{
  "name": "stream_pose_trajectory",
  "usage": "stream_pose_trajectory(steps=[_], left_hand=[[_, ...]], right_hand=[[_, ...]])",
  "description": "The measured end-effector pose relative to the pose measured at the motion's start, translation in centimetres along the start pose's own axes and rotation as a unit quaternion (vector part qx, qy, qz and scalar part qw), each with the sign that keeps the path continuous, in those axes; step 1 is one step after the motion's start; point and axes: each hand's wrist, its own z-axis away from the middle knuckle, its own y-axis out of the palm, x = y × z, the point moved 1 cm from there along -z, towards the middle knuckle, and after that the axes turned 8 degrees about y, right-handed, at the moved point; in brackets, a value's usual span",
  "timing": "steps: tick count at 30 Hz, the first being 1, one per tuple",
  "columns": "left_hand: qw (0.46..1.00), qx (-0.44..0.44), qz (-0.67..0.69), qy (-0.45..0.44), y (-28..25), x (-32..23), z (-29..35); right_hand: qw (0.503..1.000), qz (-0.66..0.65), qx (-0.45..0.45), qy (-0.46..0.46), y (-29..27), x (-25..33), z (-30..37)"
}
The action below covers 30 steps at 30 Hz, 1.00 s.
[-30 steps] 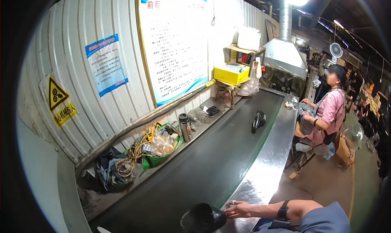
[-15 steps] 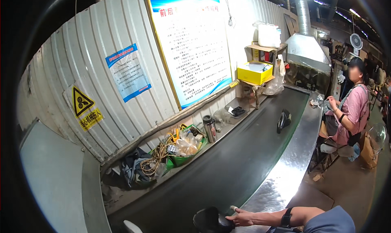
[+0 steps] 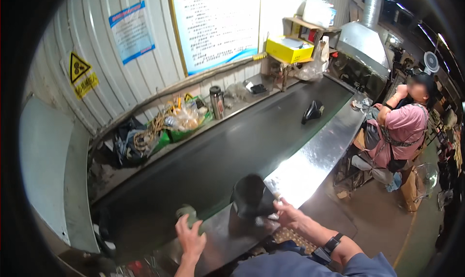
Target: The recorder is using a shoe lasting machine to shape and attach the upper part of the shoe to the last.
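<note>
My right hand (image 3: pixel 289 215) grips the edge of a black shoe piece (image 3: pixel 252 195), smeared by motion, above the near metal edge of the conveyor. Its wide dark end points away from my fingers. To the left, my left hand (image 3: pixel 191 237) has its fingers curled around a small rounded grey-green thing (image 3: pixel 186 211), too blurred to name. Farther along the belt lies another black shoe piece (image 3: pixel 313 112), apart from both hands.
The dark conveyor belt (image 3: pixel 203 165) runs away to the right, edged by a shiny metal ledge (image 3: pixel 310 173). Along its far side stand a steel flask (image 3: pixel 217 102), bags with rope (image 3: pixel 145 139) and a yellow box (image 3: pixel 289 49). A person in pink (image 3: pixel 404 127) sits at right.
My left hand has come into view with a small rounded thing. The right hand has lifted the black shoe piece off the belt area toward the metal edge. The view has tilted down.
</note>
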Motion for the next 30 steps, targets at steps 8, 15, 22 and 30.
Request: stream_pose_trajectory(steps=[8,15,22,30], left_hand=[[0.953,0.04,0.08,0.29,7.9,-13.6,0.1],[0.912,0.152,0.271,0.266,11.4,-13.7,1.6],[0.564,0.074,0.741,-0.357,10.7,-10.9,-2.5],[0.51,0.127,0.679,-0.513,9.9,-5.1,-3.6]], right_hand=[[0.977,-0.186,0.001,-0.106,-5.9,1.3,2.0],[0.988,-0.102,0.022,-0.116,-4.9,2.7,4.8],[0.946,0.284,-0.042,-0.152,-0.4,3.8,10.8],[0.419,0.802,0.108,-0.413,-3.9,-5.3,10.0]])
